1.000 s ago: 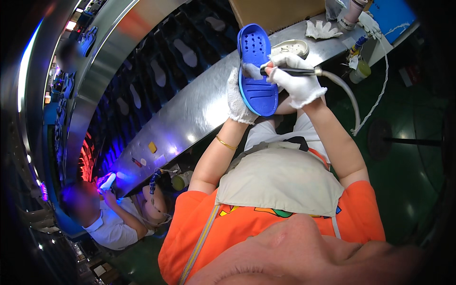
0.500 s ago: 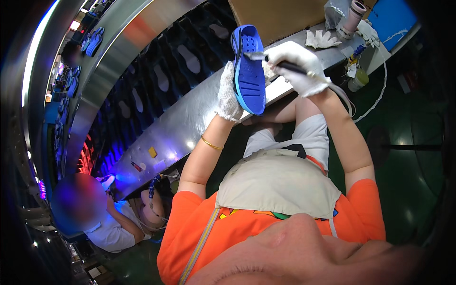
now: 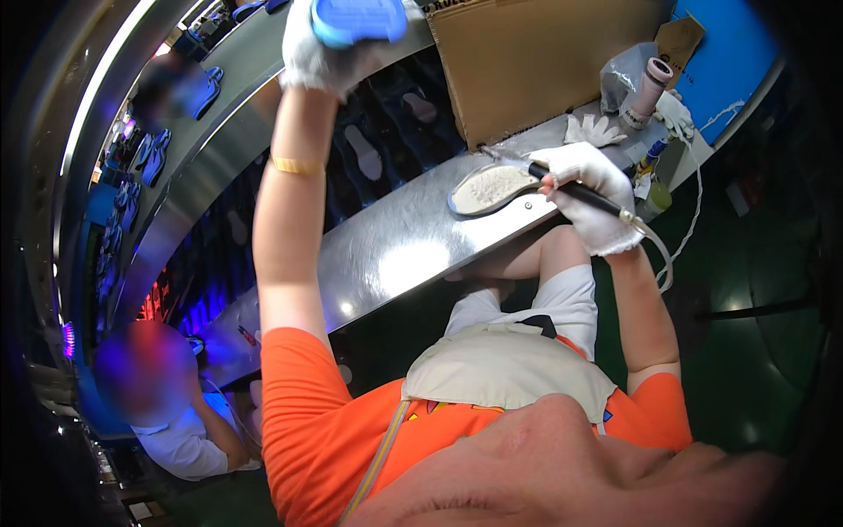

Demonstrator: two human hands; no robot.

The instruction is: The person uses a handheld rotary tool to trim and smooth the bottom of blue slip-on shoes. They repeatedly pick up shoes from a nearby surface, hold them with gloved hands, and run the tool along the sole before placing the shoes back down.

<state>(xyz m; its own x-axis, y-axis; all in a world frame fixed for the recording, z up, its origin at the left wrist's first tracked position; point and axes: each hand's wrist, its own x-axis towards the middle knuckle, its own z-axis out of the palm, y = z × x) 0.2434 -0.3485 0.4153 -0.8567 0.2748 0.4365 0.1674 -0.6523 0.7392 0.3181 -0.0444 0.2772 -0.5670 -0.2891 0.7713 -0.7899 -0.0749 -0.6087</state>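
My left hand (image 3: 309, 57), in a white knit glove, is stretched up at the top of the view, over the raised metal shelf's edge. It is closed on a blue clog (image 3: 360, 19), which is cut off by the frame's top edge. My right hand (image 3: 599, 186), also gloved, grips a corded pen-shaped tool (image 3: 587, 195) with a black handle and a flat metal tip. The tip points left, above a pale sole-shaped pad (image 3: 493, 191) with a blue rim that lies on the steel bench. The cord trails from the handle's rear end.
The steel bench (image 3: 386, 237) runs diagonally before me. Behind it stand a cardboard box (image 3: 536, 66), a pink bottle (image 3: 652, 88) and a spare white glove (image 3: 594, 130). Blue clogs (image 3: 154, 158) line the raised shelf (image 3: 189, 145). A person (image 3: 189, 439) in white sits at the left.
My left hand has carried the blue clog up and left, away from the tool, uncovering more of the sole-shaped pad. My right hand has dropped slightly toward me, still gripping the tool.
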